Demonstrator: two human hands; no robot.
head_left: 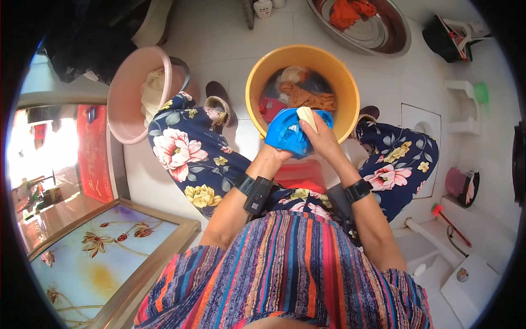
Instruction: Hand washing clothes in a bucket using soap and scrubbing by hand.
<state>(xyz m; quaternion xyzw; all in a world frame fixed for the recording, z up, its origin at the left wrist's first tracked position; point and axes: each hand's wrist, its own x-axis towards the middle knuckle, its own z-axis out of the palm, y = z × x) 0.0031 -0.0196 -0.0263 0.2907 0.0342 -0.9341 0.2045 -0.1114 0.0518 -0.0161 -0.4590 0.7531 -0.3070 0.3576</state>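
Note:
A wet-looking blue cloth (286,133) is bunched over the near rim of a yellow bucket (253,82). My left hand (278,156) grips it from below, its fingers mostly hidden under the fabric. In my right hand (323,138) is a pale yellow bar of soap (307,118), pressed against the top of the cloth. Inside the bucket, an orange-brown garment (309,97), a pinkish-red piece (270,108) and a pale cloth (295,74) lie in dark water.
To the left, a pink tub (116,104) holds cream cloth. A metal basin (404,33) with orange cloth sits far right. Something red (300,174) shows between my legs. On the right are a white shelf (466,104), a black dustpan (440,43) and a red-handled brush (453,226).

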